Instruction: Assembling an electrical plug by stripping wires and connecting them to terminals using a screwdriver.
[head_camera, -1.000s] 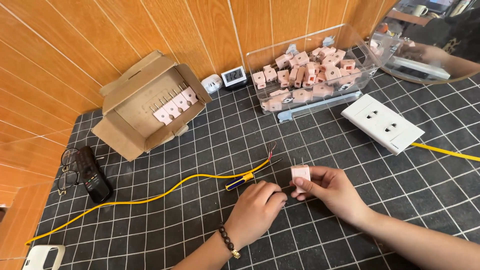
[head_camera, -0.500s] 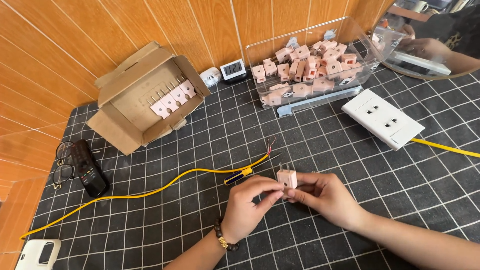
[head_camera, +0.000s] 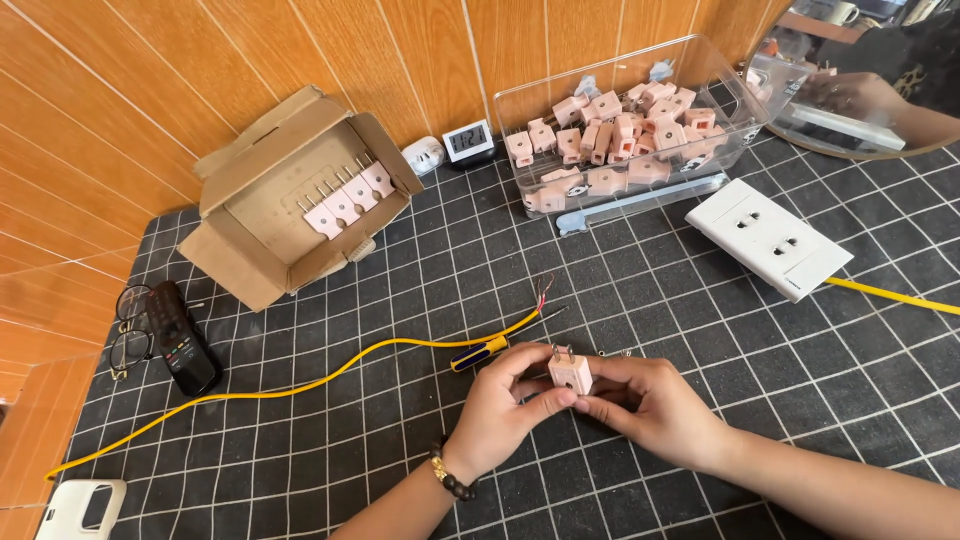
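1. Two hands meet low in the middle of the view around one pale pink plug (head_camera: 570, 373), its two metal prongs pointing up toward 12 o'clock.
2. The left hand (head_camera: 500, 410) pinches the plug from 9 o'clock, thumb under it and fingers curled over.
3. The right hand (head_camera: 655, 405) closes on it from 3 o'clock, fingertips pressed to its side.
4. A small screwdriver (head_camera: 480, 352) with a yellow and blue handle lies at 10 o'clock, just beside the left fingers.
5. A yellow cable (head_camera: 300, 385) runs off toward 9 o'clock; its bared wire ends lie at 12 o'clock, near the plug.
6. A white wall socket plate (head_camera: 768, 238) sits at 2 o'clock, well apart.
7. A clear bin (head_camera: 640, 190) of pink plugs stands at 12 o'clock, and an open cardboard box (head_camera: 250, 270) holding more is at 10 o'clock.
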